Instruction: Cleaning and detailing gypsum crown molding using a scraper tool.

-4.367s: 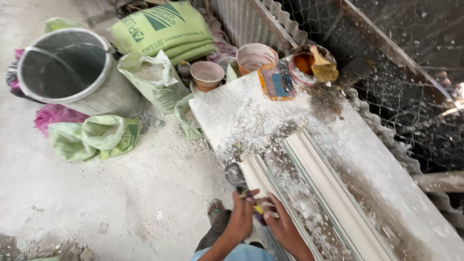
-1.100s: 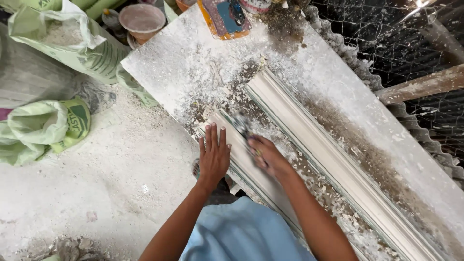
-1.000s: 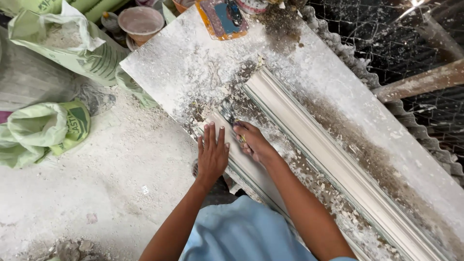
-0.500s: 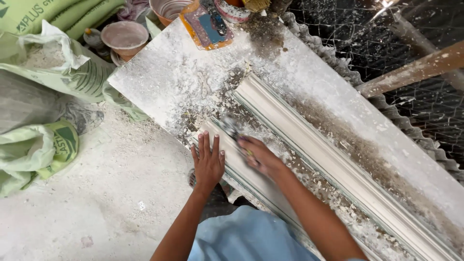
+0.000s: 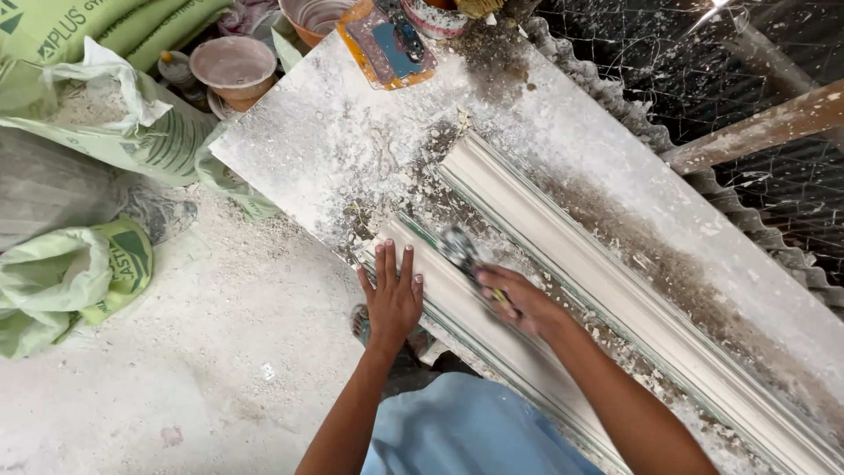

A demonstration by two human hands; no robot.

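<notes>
The near plaster moulding (image 5: 457,303), a long white profiled strip, lay along the front edge of the dusty white workbench (image 5: 352,132), its end pointing toward the sacks. The right hand (image 5: 519,299) was closed around a small scraping tool (image 5: 462,251), whose blade was blurred and rested on the strip's top face just ahead of the knuckles. The left hand (image 5: 393,295) lay open and flat, fingers spread, pressed on the strip's near edge just beside the tool. A second, larger moulding (image 5: 615,290) ran parallel just behind the first, with crumbs of plaster and brown dirt scattered between and around them. At the far end of the bench sat an orange-edged trowel board (image 5: 387,44) with a blue patch, touching a crusted tub (image 5: 435,13). Off the bench's left end stood a pinkish bowl (image 5: 233,66) and an orange bucket (image 5: 312,13), and beyond them pale green sacks (image 5: 97,123) slumped on the powdery floor (image 5: 193,369). Wire mesh (image 5: 703,70) and a wooden beam (image 5: 756,127) lay behind the bench.
</notes>
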